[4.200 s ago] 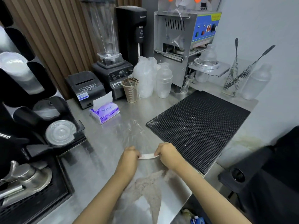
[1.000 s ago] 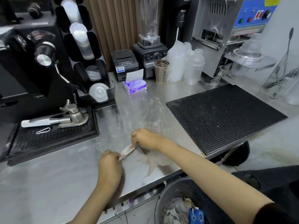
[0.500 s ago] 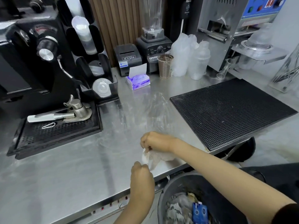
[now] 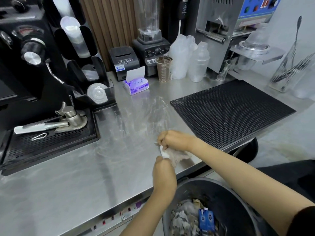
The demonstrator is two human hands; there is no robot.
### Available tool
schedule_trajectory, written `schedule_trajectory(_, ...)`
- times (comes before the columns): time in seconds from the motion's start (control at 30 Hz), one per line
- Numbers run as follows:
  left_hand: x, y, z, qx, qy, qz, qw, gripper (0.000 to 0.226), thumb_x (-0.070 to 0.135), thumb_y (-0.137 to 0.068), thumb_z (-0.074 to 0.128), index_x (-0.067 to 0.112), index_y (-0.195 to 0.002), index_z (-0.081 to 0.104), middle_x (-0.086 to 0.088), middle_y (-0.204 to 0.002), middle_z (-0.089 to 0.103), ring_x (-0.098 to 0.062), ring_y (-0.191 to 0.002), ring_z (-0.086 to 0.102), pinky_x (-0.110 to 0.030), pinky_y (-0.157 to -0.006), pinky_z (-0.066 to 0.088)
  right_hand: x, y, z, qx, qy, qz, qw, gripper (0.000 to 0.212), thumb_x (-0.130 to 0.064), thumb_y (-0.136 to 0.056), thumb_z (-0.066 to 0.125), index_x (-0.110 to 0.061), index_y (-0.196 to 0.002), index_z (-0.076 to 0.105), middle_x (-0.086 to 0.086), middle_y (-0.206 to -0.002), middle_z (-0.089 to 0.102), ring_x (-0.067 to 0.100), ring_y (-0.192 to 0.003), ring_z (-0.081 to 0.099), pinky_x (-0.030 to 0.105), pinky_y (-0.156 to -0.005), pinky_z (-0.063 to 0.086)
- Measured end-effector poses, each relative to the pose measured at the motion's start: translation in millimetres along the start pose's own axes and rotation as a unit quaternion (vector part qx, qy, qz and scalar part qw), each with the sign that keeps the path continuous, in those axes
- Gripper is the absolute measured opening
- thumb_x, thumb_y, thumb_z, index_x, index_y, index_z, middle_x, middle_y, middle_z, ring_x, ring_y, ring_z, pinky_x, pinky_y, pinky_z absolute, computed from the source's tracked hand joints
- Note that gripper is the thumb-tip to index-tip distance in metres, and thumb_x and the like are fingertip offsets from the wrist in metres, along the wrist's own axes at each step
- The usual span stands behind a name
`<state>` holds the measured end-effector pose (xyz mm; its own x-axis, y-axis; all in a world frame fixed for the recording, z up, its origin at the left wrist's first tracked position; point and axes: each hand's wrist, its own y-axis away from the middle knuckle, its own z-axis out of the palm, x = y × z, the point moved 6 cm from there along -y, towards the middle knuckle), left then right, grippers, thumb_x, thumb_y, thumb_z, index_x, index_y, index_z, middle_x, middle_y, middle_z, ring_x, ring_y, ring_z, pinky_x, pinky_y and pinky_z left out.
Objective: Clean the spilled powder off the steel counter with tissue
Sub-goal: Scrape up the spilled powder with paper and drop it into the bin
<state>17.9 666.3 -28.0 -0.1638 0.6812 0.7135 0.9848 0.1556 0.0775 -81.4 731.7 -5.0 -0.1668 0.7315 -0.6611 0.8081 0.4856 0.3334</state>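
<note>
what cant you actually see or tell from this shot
All in the head view:
- Powder under the right hand: how much is left is hidden by the hand and the tissue.
- Left hand: its fingers are curled out of sight, so its grip on the tissue is unclear.
- Bin: cut off by the bottom edge.
- Sealing machine: top cut off by the upper edge.

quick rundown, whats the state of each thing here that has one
tissue: soiled brown, bunched at the counter edge
left hand: closed on the tissue
right hand: closed on the tissue
steel counter: faint powder smears left
tissue pack: open, one sheet sticking up
blender jar: looks empty
trash bin: open, waste inside
black mat: lying flat, bare
</note>
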Motion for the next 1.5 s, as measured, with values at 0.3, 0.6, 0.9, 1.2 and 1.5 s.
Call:
schedule_trajectory(0.3,-33.2,-28.1,-66.3,0.061,0.065,-0.007,0.996,0.023,-0.003,-0.088,0.048,-0.001,-0.101,0.068,-0.013,-0.097,0.057,-0.013,-0.078,0.044,-0.012,-0.067,0.027,-35.6,-20.6,-10.1,0.062,0.216,-0.143,0.964,0.027,0.015,-0.067,0.062,-0.003,-0.084,0.074,0.011,-0.093,0.067,0.028,-0.090,0.061,0.037,-0.082,0.050)
schedule_trajectory(0.6,-42.9,-48.8,-57.4,0.039,0.023,-0.035,0.998,0.020,0.003,-0.082,0.045,0.014,-0.066,0.040,-0.011,-0.076,0.042,-0.026,-0.068,0.043,-0.037,-0.061,0.035,-21.6,-32.5,-1.8,0.058,0.136,-0.034,0.988,0.018,0.001,-0.079,0.060,-0.006,-0.063,0.062,0.011,-0.083,0.057,0.030,-0.082,0.058,0.041,-0.082,0.050)
schedule_trajectory(0.9,-27.2,-21.4,-39.1,0.021,-0.026,-0.068,0.997,0.015,-0.011,-0.084,0.043,-0.004,-0.087,0.056,-0.015,-0.090,0.045,-0.031,-0.083,0.050,-0.038,-0.070,0.043,-20.2,-9.7,-2.4,0.088,0.227,-0.099,0.965,0.029,-0.007,-0.064,0.052,-0.021,-0.045,0.035,0.003,-0.067,0.044,0.023,-0.068,0.043,0.039,-0.066,0.044)
schedule_trajectory(1.2,30.9,51.9,27.6,-0.116,0.045,0.025,0.992,0.016,-0.002,-0.084,0.040,0.012,-0.078,0.043,-0.001,-0.082,0.037,-0.017,-0.073,0.040,-0.025,-0.062,0.030,56.2,90.6,-11.7,0.045,0.222,-0.061,0.972,0.025,0.009,-0.077,0.054,-0.002,-0.093,0.070,0.016,-0.097,0.067,0.026,-0.086,0.056,0.034,-0.085,0.048)
schedule_trajectory(1.5,38.4,58.8,42.6,-0.121,-0.055,0.203,0.970,0.023,-0.002,-0.084,0.040,0.001,-0.099,0.058,-0.007,-0.092,0.041,-0.018,-0.083,0.041,-0.018,-0.066,0.025,72.4,131.1,-27.2,0.115,0.194,-0.084,0.971,0.038,0.020,-0.063,0.054,-0.007,-0.079,0.076,0.008,-0.081,0.071,0.025,-0.082,0.062,0.007,-0.077,0.033)
